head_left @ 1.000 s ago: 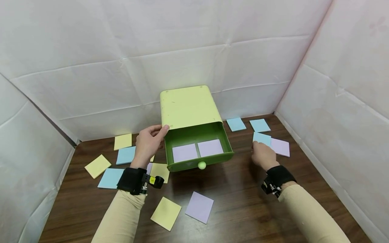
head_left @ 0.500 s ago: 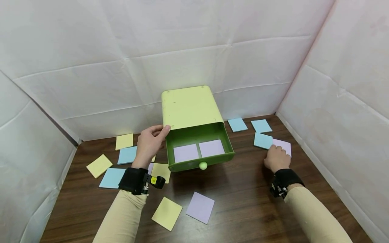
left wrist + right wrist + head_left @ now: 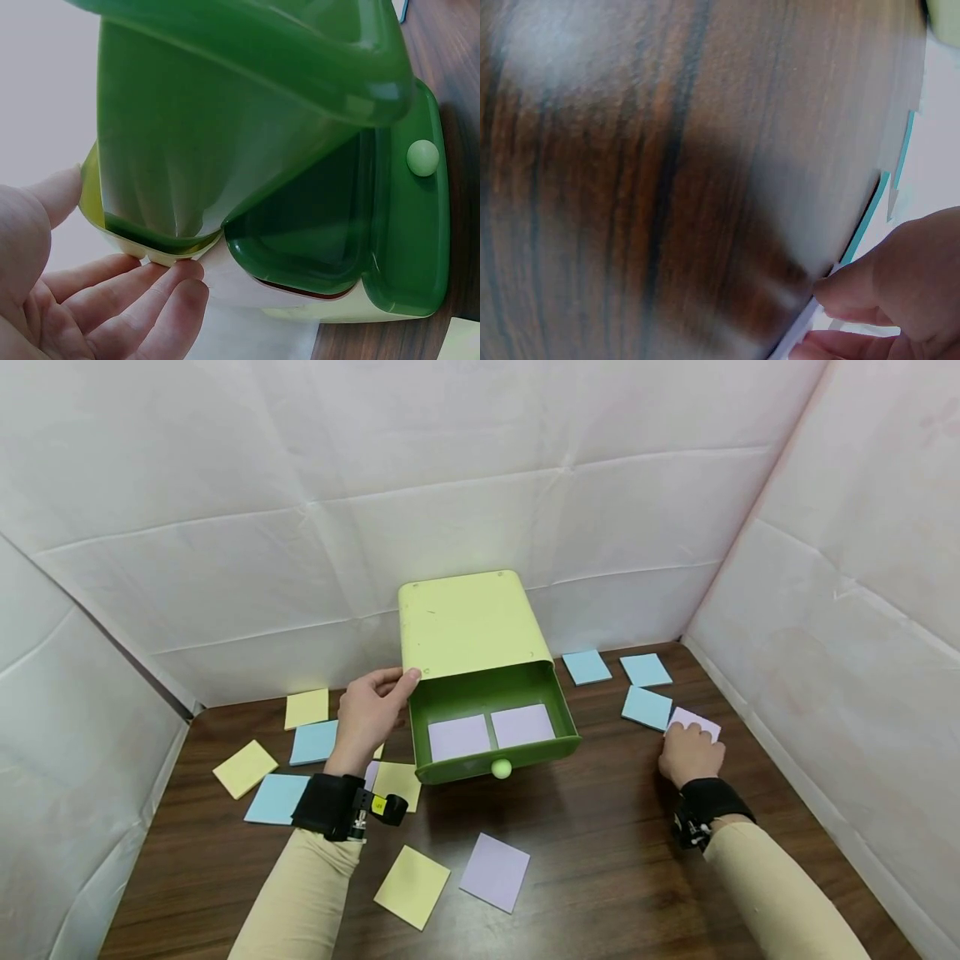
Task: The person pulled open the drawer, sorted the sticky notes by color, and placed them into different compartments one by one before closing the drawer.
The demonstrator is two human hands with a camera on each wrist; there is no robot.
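Wooden table [image 3: 600,877] fills lower frame. Green drawer box [image 3: 465,622] at centre, drawer [image 3: 495,727] pulled out, two purple notes inside. Left hand [image 3: 367,714] left of box, fingers straight, loosely spread, touching box's front corner. Right hand [image 3: 686,753] at right edge, fingers curled, pinching purple note [image 3: 697,722] beside blue note [image 3: 647,707].

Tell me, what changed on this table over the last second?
The right hand moved rightward off the blue sticky pad onto the purple sticky pad by the wall, pulling it clear of the blue one and lifting its near edge. The left hand stayed on the green drawer box; the open drawer with its two purple pads and the other pads did not move.
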